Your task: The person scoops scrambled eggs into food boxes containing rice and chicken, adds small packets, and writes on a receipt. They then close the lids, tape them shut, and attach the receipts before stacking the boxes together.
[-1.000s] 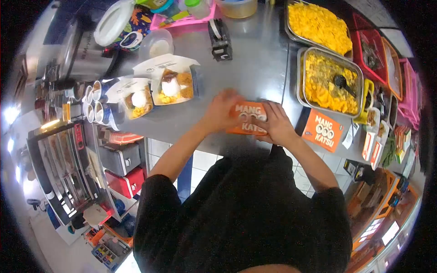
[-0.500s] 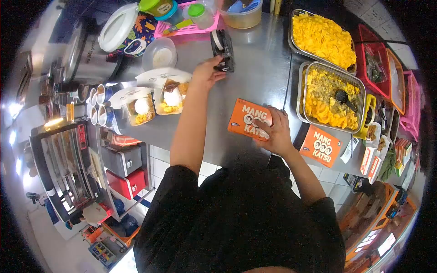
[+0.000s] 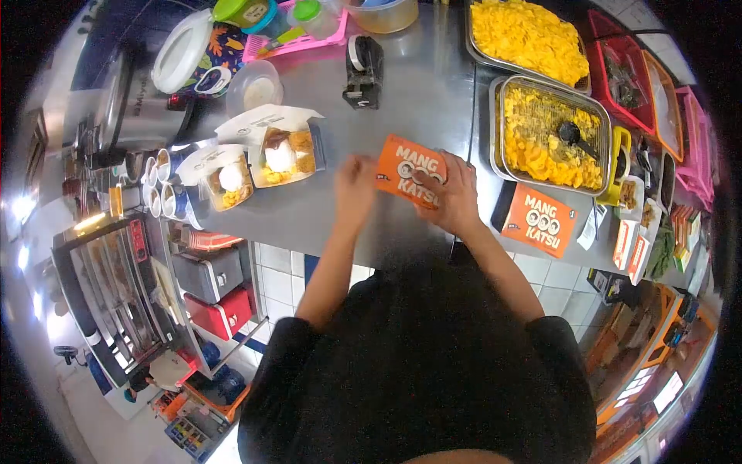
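Observation:
My right hand (image 3: 456, 197) is closed around the right side of an orange printed carton (image 3: 410, 172), thumb across its face. Blurred by motion, my left hand (image 3: 357, 187) is at the carton's left edge; whether its fingers hold anything cannot be made out. Beyond it on the steel counter stands a black tape dispenser (image 3: 363, 73) with a pale roll. Left of my left hand are two open food boxes, one larger (image 3: 287, 158) and one smaller (image 3: 230, 184), holding white rice, yellow pieces and browned food. A second orange carton (image 3: 539, 220) lies at the right.
A tray of yellow food (image 3: 553, 143) with a black scoop (image 3: 576, 137) sits at the right, and another heaped tray (image 3: 529, 42) is behind it. Printed cups (image 3: 166, 182) stand at the left. A pink basket (image 3: 297, 39) and a clear bowl (image 3: 255, 87) are at the back.
My left hand has left the tape dispenser and come back toward me, to the left edge of the carton. My right hand keeps its hold on the carton. The camera view has shifted slightly.

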Demonstrator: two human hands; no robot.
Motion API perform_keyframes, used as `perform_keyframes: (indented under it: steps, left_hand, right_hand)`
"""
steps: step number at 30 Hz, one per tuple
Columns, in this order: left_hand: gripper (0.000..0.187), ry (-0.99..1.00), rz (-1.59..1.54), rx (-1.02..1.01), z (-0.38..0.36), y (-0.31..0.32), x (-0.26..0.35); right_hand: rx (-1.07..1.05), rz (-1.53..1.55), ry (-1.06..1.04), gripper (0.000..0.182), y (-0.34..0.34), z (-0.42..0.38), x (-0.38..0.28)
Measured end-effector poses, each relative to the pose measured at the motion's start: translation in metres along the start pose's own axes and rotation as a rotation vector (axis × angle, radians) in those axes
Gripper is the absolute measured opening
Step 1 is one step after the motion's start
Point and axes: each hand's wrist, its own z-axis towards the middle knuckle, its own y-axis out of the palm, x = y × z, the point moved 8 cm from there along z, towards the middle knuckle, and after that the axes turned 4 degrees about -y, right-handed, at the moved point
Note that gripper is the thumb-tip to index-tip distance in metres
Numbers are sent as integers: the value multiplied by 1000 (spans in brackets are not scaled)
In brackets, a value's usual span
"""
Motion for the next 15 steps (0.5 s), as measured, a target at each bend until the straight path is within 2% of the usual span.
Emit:
perform_keyframes:
  steps: [2,6,9,11,12,14,15]
  left_hand:
    - [26,-281,46,-65,-40,17,-46]
    - [31,-310,108,-121,-60,35,-87]
    - [36,-204,185,-89,-56,37,-101]
    - [35,46,257,-45,-52,35,-94]
    - [35,54,257,-43,-49,34,-95]
    - [22,410,573,88,-54,29,-74]
    - [22,417,575,72,-55,27,-75]
  right_hand:
    - [16,-4,-18,69,-1,0,-2]
    - [56,42,-61,67,1,-1,-5]
    - [42,-21,-46,66,1,-3,-3]
    - [2,-98,-60,66,-1,-1,-7]
    - [9,-100,-65,66,-9,5,-13]
    - [-173,-175,-40,70,-7,15,-21]
    - [-165,-176,-25,70,0,20,-22]
